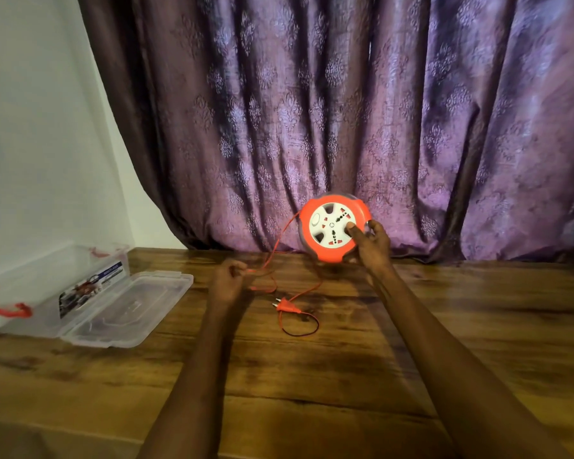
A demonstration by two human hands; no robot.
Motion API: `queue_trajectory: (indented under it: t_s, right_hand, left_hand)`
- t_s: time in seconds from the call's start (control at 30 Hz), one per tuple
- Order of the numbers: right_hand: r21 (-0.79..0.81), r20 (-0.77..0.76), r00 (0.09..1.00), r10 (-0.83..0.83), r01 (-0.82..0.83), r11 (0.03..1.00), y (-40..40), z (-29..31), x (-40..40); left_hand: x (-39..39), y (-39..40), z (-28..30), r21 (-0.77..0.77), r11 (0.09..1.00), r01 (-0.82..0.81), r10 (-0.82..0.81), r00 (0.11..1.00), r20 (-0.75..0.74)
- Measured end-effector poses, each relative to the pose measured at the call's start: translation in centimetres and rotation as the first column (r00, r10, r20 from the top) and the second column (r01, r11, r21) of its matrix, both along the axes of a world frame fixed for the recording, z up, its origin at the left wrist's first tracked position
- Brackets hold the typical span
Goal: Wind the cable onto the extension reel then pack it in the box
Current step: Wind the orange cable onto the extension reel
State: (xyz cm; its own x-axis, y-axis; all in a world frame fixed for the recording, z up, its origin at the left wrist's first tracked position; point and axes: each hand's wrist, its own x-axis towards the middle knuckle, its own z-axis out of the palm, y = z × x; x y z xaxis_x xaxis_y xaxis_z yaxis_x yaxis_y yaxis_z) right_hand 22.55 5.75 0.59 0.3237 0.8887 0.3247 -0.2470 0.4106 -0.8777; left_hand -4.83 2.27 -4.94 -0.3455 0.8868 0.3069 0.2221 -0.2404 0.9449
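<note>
While the right hand point(371, 241) grips the reel point(333, 226) upright above the counter point(444, 326), thumb on its white face, probably to turn it, the left hand point(227, 279) pinches the cable point(279, 240), likely to feed it in. The plug point(285, 306) lies between the forearms; the box point(80, 293) waits open beyond the left hand.

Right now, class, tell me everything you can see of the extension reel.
The extension reel is a round orange plastic drum with a white socket face showing pin holes and dark cut-outs. It is held up on edge above the wooden table, face toward the camera, before the purple curtain. The right hand grips its right rim, thumb on the face. Its thin orange cable trails from the left side.
</note>
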Motion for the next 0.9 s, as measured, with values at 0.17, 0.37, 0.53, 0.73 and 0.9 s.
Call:
queue_trajectory:
  t_s: [0.17, 0.37, 0.53, 0.73, 0.9]
  right_hand:
    - [-0.019, -0.001, 1.000, 0.014, -0.014, 1.000, -0.4, -0.4, -0.3]
    - [-0.071, 0.045, 0.994, 0.098, -0.095, 0.993, -0.9, -0.8, -0.8]
    - [-0.052, 0.126, 0.964, 0.232, -0.227, 0.972, -1.2, -0.8, -0.5]
    - [-0.122, 0.256, 0.909, 0.329, -0.307, 0.944, -1.2, -1.0, -0.5]
    - [0.015, 0.411, 0.897, 0.162, -0.184, 0.983, -0.6, -1.4, -1.4]
  left_hand:
    - [-1.8, -0.9, -1.6, -0.194, 0.907, -0.373, 0.151, 0.719, -0.679]
    - [-0.2, -0.3, -0.5, 0.107, 0.981, -0.160, 0.193, 0.827, -0.527]
    - [4.4, -0.6, 0.1, 0.112, 0.930, 0.350, -0.367, 0.899, 0.241]
    - [6.5, 0.0, 0.0, 0.201, 0.888, 0.414, -0.460, 0.768, 0.446]
    - [6.6, -0.1, -0.2, 0.198, 0.906, 0.374, -0.422, 0.777, 0.468]
